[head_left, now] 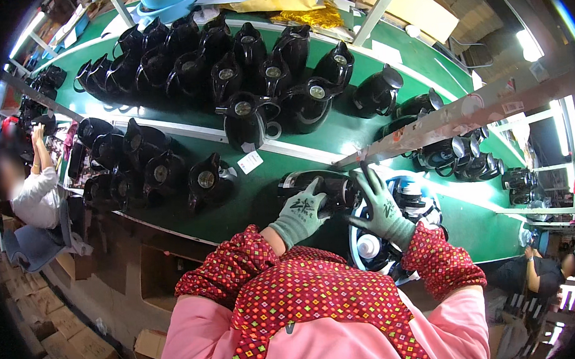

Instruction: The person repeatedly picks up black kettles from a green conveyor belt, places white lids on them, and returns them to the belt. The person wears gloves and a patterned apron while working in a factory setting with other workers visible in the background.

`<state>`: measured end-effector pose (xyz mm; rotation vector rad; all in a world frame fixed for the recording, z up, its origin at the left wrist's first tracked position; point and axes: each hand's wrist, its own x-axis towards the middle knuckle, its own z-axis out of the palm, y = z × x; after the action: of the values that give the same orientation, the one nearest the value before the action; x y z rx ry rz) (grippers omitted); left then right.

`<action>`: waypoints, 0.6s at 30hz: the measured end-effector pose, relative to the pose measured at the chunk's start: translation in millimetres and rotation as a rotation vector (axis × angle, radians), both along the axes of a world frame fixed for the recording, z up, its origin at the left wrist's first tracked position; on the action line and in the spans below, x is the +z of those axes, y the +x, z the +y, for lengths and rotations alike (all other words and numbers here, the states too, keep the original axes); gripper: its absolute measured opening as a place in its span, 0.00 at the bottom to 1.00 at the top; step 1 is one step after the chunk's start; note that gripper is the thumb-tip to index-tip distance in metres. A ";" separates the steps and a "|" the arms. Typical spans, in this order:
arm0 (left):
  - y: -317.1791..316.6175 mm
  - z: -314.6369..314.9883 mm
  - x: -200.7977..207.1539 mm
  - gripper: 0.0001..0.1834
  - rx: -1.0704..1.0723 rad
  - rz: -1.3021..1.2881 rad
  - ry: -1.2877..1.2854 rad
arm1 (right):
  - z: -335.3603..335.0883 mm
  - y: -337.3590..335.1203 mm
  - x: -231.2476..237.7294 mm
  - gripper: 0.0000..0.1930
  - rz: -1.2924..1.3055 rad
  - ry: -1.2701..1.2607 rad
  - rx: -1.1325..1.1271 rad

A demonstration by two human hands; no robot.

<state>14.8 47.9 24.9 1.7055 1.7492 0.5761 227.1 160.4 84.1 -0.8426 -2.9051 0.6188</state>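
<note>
1. Nearest of all, two red patterned sleeves (223, 267) reached in on the near side of the blue-rimmed basin (354, 247), the landmark for everything here.
2. Over the basin came the right hand (384, 213), gloved, fingers spread wide and released, thumb out toward the left; below it, a white round part (367, 246) sat inside among other pieces.
3. Just left of the basin, there it was: a black jug (333, 188) on its side on the green table (248, 189), long axis running roughly left to right, one end toward the basin.
4. And the left hand (301, 213), gloved too, was the nearer one, lying against that jug from the near side, left of the basin; whether its fingers truly grasped, I couldn't tell. The jug's right end lay just left of the right fingertips; contact there couldn't be judged.
5. Farther left of the basin, a near cluster of black jugs (160, 173) stood together, with a white paper tag (250, 161) between cluster and basin.
6. Beyond the basin, past a white rail (306, 153), a crowded group of black jugs (246, 115) filled the far left.
7. Farthest out, beyond them all from the basin, yellow crinkled material (316, 16) and blue bowls (168, 4)!
</note>
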 end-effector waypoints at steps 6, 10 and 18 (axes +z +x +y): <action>3.6 0.0 1.3 0.21 -0.039 0.013 -0.014 | 6.1 -10.0 -5.1 0.42 -0.045 -0.401 -0.325; 5.5 0.2 2.8 0.22 -0.035 0.029 -0.019 | 13.4 0.9 -5.4 0.41 -0.073 -0.114 0.047; 7.4 1.6 2.7 0.23 -0.055 0.061 -0.018 | 22.6 -9.7 1.9 0.43 -0.327 -0.246 -0.249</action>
<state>22.2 49.5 27.5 1.7696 1.7389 0.4869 217.4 183.0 86.0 -1.4356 -2.9611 0.9011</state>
